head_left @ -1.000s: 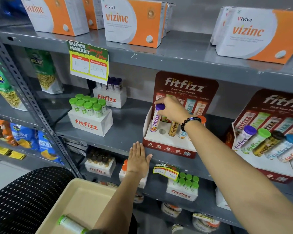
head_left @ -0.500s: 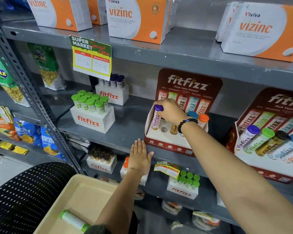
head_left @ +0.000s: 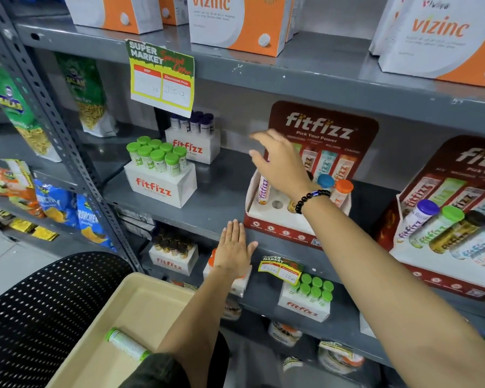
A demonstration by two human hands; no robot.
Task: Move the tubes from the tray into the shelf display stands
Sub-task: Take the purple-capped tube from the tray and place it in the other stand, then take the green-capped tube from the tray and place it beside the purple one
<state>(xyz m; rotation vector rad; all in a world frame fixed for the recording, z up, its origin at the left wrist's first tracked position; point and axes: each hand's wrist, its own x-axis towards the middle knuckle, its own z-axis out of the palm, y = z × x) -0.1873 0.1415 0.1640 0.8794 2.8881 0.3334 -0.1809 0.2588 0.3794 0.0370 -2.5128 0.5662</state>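
A red and white display stand (head_left: 280, 231) sits on the middle shelf. A purple-capped tube (head_left: 263, 190) stands in its leftmost hole; its cap is hidden behind my right hand (head_left: 280, 163), which hovers just above with fingers spread and nothing in them. An empty hole (head_left: 277, 204) lies beside the tube, then blue-capped (head_left: 326, 181) and orange-capped (head_left: 343, 189) tubes. My left hand (head_left: 233, 249) rests flat, fingers apart, against the shelf's front edge. A beige tray (head_left: 140, 306) at the bottom holds one green-capped tube (head_left: 127, 344) lying on its side.
A second full display stand (head_left: 445, 264) stands at the right. White boxes of green-capped tubes (head_left: 158, 158) and dark-capped tubes (head_left: 193, 124) sit to the left on the same shelf. A price sign (head_left: 161, 77) hangs from the shelf above. A black perforated chair (head_left: 39, 309) is at lower left.
My right hand pushed the purple-capped tube down into the left hole, then let go and lifted with fingers spread. My left hand stayed on the shelf edge.
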